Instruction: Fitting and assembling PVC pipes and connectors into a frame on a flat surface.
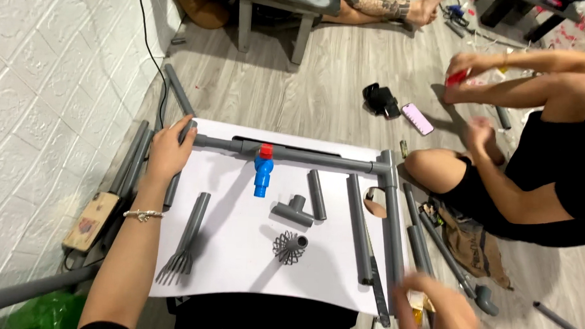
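Head view looks down on a white sheet [236,247] laid on the wood floor, and across its far edge runs your grey pipe assembly [319,158]: one long horizontal run with a blue valve [263,176] hanging from it, red handle on top, and an elbow at the right corner turning into a long pipe that comes down the sheet's right side.

Your left hand [168,149] sits at the assembly's left end, fingers curled closed around the corner fitting there, a bracelet on the wrist. Your right hand [440,312] is low at the sheet's right corner, near the bottom of the long side pipe; it is blurred, so you cannot tell how far open it is or whether it holds anything.

Loose on the sheet lie a grey tee fitting [294,210], a short pipe [316,194], a pipe with a splayed, slit end [187,242] and a small mesh-like strainer piece [291,245]. Another person sits just beside the sheet on the right, well apart from your hands.
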